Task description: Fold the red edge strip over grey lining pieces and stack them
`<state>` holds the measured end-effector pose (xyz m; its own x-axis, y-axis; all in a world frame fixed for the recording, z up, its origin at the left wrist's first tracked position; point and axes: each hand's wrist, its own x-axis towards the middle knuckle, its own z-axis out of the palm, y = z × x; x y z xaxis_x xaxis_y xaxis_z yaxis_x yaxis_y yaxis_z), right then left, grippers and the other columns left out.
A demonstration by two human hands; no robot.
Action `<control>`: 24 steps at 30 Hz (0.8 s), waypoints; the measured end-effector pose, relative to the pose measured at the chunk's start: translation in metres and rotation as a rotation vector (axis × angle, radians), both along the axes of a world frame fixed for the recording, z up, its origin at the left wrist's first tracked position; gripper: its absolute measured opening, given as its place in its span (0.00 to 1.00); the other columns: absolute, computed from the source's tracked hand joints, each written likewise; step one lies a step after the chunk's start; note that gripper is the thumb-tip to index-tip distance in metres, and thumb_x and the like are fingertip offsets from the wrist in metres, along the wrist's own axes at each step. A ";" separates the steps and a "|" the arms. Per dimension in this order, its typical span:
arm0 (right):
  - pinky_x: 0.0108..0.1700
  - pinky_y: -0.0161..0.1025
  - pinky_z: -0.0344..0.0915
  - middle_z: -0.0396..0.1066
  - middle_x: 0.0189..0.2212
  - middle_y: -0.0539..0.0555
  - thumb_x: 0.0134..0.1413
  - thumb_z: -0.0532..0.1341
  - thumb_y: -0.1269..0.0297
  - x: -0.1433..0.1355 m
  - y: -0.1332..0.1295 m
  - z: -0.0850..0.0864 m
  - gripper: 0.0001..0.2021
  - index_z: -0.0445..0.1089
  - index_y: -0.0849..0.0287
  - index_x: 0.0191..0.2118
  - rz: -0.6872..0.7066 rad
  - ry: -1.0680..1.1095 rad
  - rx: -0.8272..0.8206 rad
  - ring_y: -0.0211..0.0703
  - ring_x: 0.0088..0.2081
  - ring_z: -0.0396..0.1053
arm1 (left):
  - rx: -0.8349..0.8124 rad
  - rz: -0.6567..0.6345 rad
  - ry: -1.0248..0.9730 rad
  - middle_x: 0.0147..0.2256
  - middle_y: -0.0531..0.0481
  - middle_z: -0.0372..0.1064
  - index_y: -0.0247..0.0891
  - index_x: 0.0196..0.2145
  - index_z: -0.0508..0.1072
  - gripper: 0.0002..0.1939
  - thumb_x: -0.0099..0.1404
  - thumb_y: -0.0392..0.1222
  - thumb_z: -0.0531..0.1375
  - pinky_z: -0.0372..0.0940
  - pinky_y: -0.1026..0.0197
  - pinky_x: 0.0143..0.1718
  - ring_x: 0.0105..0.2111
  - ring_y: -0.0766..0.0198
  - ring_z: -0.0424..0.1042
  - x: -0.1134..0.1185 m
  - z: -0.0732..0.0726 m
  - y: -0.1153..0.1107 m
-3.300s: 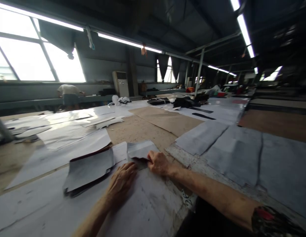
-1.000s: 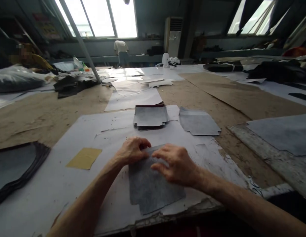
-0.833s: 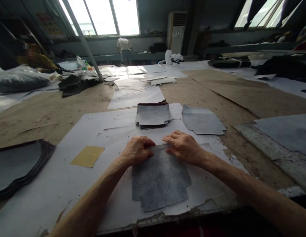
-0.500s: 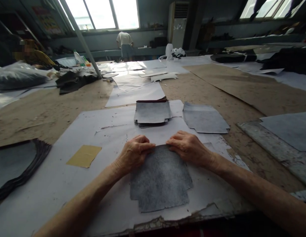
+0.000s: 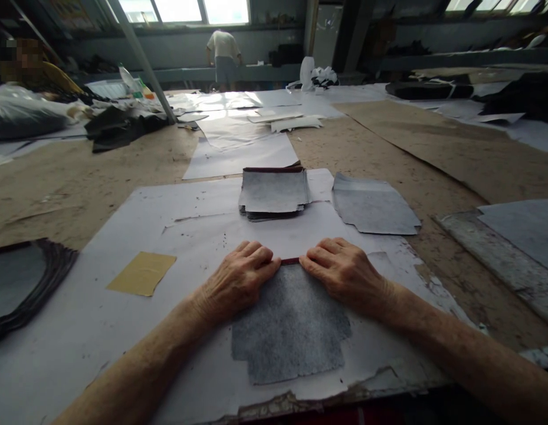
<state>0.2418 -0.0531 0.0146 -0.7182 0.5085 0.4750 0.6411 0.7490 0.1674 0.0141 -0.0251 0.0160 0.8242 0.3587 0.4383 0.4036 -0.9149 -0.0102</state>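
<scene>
Pinching the far edge of a blue-grey, notched sheet of felt-like material (image 5: 294, 330): that was both hands. Left hand (image 5: 240, 274) was clamped on the left part of that edge, right hand (image 5: 344, 271) on the right part; fingers curled, thumbs pointing inward at each other, short gap between. Exact finger placement beyond the edge was hidden.

Sheet lay on white paper (image 5: 203, 218) by the near edge of the brown desk (image 5: 145, 159), notched corners toward that edge. From the grip, its body ran back toward the person. Key relation: a narrow dark red strip (image 5: 290, 261) showed along the far edge, running crosswise from thumb to thumb, parallel to the desk's near edge. Couldn't tell if it was a turned fold or a separate layer. Neither hand was clearly nearer. Sheet's long axis: couldn't call it.

Around it: neat stack of grey notched pieces (image 5: 274, 190) straight beyond the hands, single pale grey notched piece (image 5: 375, 203) beyond the right hand, flat mustard-yellow paper square (image 5: 143, 273) left of the left hand. None of these touched either hand.
</scene>
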 end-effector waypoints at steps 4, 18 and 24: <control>0.32 0.40 0.58 0.67 0.27 0.54 0.57 0.52 0.74 0.000 -0.002 0.000 0.10 0.71 0.65 0.35 0.004 -0.041 0.003 0.44 0.30 0.59 | 0.012 0.011 0.046 0.32 0.46 0.65 0.30 0.41 0.69 0.14 0.63 0.27 0.46 0.61 0.57 0.34 0.31 0.62 0.60 0.001 0.002 -0.001; 0.37 0.40 0.64 0.69 0.29 0.57 0.57 0.46 0.78 0.027 -0.001 -0.001 0.14 0.69 0.68 0.37 0.061 0.036 -0.119 0.43 0.34 0.61 | 0.013 -0.004 -0.011 0.32 0.45 0.65 0.31 0.41 0.69 0.14 0.62 0.27 0.48 0.60 0.58 0.33 0.31 0.62 0.59 0.000 -0.001 0.002; 0.37 0.37 0.65 0.70 0.29 0.54 0.55 0.52 0.77 0.045 0.002 -0.001 0.09 0.69 0.63 0.35 -0.027 0.296 -0.237 0.40 0.34 0.64 | 0.003 -0.009 -0.042 0.32 0.45 0.64 0.32 0.40 0.69 0.14 0.61 0.25 0.48 0.60 0.58 0.33 0.31 0.62 0.60 0.001 -0.001 0.002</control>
